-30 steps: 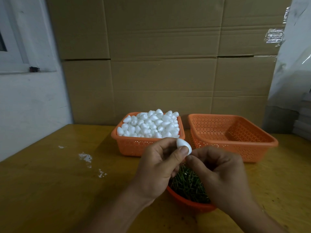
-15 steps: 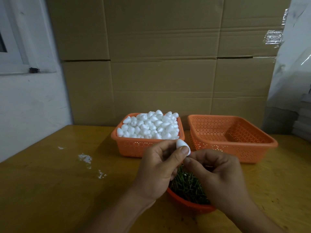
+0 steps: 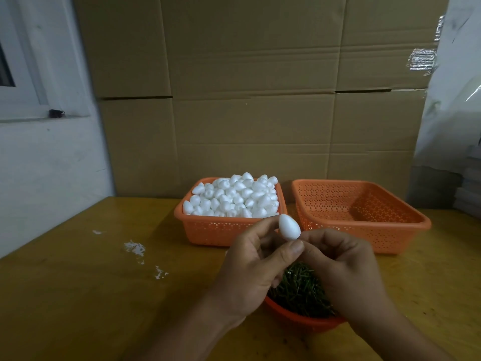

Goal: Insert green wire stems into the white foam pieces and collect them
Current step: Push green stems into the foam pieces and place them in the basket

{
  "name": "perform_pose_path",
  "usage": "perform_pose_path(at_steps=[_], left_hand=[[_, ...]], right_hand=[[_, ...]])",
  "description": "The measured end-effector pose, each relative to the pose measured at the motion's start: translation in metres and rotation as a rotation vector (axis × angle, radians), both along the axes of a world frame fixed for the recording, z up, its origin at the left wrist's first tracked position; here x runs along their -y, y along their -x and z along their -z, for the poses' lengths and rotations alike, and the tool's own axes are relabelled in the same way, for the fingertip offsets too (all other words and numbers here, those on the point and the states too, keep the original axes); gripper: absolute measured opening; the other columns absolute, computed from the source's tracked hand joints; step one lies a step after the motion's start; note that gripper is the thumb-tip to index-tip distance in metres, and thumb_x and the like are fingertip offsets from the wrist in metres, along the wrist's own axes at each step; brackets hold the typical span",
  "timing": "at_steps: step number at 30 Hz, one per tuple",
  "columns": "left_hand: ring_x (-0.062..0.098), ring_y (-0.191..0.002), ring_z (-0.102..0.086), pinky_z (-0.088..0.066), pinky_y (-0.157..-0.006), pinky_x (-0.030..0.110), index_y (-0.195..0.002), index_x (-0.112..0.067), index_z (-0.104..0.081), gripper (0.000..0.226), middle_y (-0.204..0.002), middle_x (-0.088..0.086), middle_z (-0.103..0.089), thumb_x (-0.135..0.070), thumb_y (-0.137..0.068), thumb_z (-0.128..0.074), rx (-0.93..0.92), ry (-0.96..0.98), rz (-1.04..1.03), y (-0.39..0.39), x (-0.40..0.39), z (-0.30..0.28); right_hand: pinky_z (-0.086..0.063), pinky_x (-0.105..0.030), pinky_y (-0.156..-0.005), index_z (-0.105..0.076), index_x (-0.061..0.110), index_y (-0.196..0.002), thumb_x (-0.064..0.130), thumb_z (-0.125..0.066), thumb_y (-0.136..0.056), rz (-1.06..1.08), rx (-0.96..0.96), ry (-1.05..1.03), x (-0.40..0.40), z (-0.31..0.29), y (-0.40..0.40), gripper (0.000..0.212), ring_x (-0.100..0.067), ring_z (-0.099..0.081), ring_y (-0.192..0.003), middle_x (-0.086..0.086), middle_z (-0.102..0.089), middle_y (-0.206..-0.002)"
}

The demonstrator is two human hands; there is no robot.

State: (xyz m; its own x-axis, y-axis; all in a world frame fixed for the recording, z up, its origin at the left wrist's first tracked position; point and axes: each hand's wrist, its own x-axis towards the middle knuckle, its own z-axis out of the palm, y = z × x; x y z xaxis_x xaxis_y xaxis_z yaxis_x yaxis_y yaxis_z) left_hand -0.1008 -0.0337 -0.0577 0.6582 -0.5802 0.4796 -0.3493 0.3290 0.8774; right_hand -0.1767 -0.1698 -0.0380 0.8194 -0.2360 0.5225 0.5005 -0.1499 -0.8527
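Currently the left hand (image 3: 253, 267) pinches 1 white egg-shaped foam piece (image 3: 289, 227) between thumb and forefinger, its narrow end up and its broad end down against the thumb tip. The right hand (image 3: 346, 272) meets it from the other side with fingers curled tight at the base of the foam piece; its grip is closed as if on 1 green wire stem, but no stem is visible between the fingertips, so its contents cannot be confirmed. Both hands are raised above the round orange bowl of loose green wire stems (image 3: 299, 290), which sits on the yellow wooden tabletop (image 3: 78, 295) nearest the person. Behind it, the left orange perforated plastic basket (image 3: 208, 233) is heaped with white foam pieces (image 3: 234, 196), and the right orange perforated basket (image 3: 364, 227) shows no contents. Judged stage: insertion of a stem into the broad end. Risks from here: an off-axis push could send the wire out through the foam wall or into the left thumb; excess pinch pressure could dent or crumble the foam, and white crumbs (image 3: 135, 248) already lie on the tabletop; a loose pinch could let the piece drop into the bowl.
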Motion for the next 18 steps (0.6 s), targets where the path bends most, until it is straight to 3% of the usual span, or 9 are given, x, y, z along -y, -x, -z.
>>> perform_pose_path(at_steps=[4,8,11,13,16,18], left_hand=[[0.006,-0.057,-0.051,-0.041,-0.052,0.019,-0.13,-0.033,-0.06,0.051,-0.076,0.001,-0.061,-0.039,-0.083,-0.076,-0.003,-0.031,-0.06,-0.001,0.001,0.004],[-0.001,-0.055,-0.052,-0.041,-0.054,0.019,-0.12,-0.031,-0.059,0.04,-0.067,-0.012,-0.057,-0.038,-0.083,-0.073,0.055,-0.1,-0.154,-0.001,0.003,0.009],[-0.002,-0.058,-0.054,-0.042,-0.06,0.021,-0.111,-0.04,-0.061,0.032,-0.067,-0.012,-0.058,-0.046,-0.081,-0.071,0.099,-0.133,-0.183,0.0,0.003,0.01],[-0.002,-0.061,-0.054,-0.044,-0.06,0.018,-0.108,-0.041,-0.062,0.029,-0.067,-0.012,-0.059,-0.047,-0.081,-0.07,0.109,-0.138,-0.183,-0.001,0.003,0.01],[-0.002,-0.063,-0.056,-0.044,-0.064,0.017,-0.108,-0.038,-0.063,0.028,-0.068,-0.012,-0.06,-0.046,-0.083,-0.07,0.127,-0.159,-0.193,0.0,0.003,0.012],[-0.002,-0.063,-0.056,-0.044,-0.063,0.017,-0.108,-0.033,-0.064,0.026,-0.068,-0.012,-0.061,-0.041,-0.084,-0.071,0.13,-0.163,-0.196,-0.001,0.003,0.013]], right_hand=[[-0.059,-0.038,-0.073,-0.078,0.014,-0.081,0.012,-0.073,-0.083,0.183,-0.062,0.041,0.011,-0.005,-0.004,0.005,-0.027,-0.074,-0.076,-0.008,-0.077,-0.077],[-0.048,-0.019,-0.044,-0.076,0.025,-0.072,0.021,-0.075,-0.085,0.355,-0.132,0.127,0.039,-0.017,-0.019,0.013,-0.009,-0.058,-0.048,-0.002,-0.073,-0.07],[-0.035,-0.017,-0.033,-0.075,0.022,-0.072,0.022,-0.075,-0.088,0.487,-0.224,0.232,0.069,-0.022,-0.044,0.017,-0.002,-0.041,-0.034,-0.005,-0.07,-0.061],[-0.036,-0.021,-0.036,-0.074,0.022,-0.072,0.024,-0.073,-0.09,0.555,-0.302,0.352,0.088,-0.026,-0.061,0.018,-0.003,-0.045,-0.035,0.0,-0.067,-0.054],[-0.046,-0.035,-0.051,-0.074,0.019,-0.072,0.034,-0.073,-0.089,0.64,-0.445,0.541,0.113,-0.031,-0.087,0.023,-0.023,-0.062,-0.055,-0.008,-0.072,-0.065],[-0.056,-0.041,-0.058,-0.075,0.011,-0.078,0.05,-0.071,-0.086,0.68,-0.577,0.656,0.124,-0.033,-0.103,0.04,-0.029,-0.069,-0.062,-0.01,-0.073,-0.069]])
